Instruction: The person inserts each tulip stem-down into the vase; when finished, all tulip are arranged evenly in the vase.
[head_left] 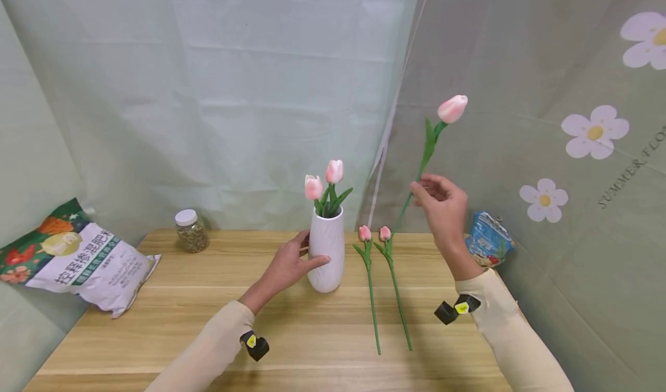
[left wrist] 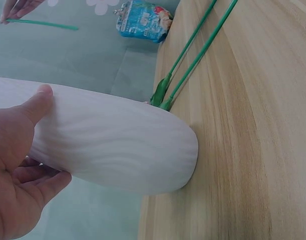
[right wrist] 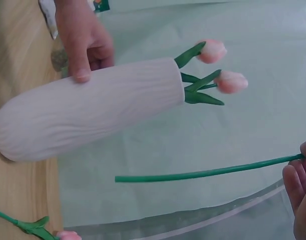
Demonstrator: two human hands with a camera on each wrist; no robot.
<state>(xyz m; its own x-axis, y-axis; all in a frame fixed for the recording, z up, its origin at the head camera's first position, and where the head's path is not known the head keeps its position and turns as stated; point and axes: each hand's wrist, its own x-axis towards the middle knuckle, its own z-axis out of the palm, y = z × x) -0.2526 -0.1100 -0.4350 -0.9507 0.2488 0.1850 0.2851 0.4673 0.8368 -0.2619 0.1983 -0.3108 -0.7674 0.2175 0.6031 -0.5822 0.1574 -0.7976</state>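
Observation:
A white ribbed vase (head_left: pixel 326 253) stands upright on the table with two pink tulips (head_left: pixel 335 172) in its mouth. My left hand (head_left: pixel 291 262) grips the vase from the left, thumb across its front and fingers behind, as the left wrist view shows. Raised to the right of the vase, my right hand (head_left: pixel 442 204) pinches the green stem of another pink tulip (head_left: pixel 452 109). That stem's lower end (right wrist: pixel 142 178) hangs free, apart from the vase, in the right wrist view. Two more tulips (head_left: pixel 372 288) lie side by side on the table between the vase and my right arm.
A fertilizer bag (head_left: pixel 99 259) leans at the table's left side. Near the back edge stands a small jar (head_left: pixel 191 231) with a white lid. A blue packet (head_left: pixel 489 239) sits at the back right. Cloth walls (head_left: pixel 260 91) enclose the wooden table (head_left: pixel 322 334).

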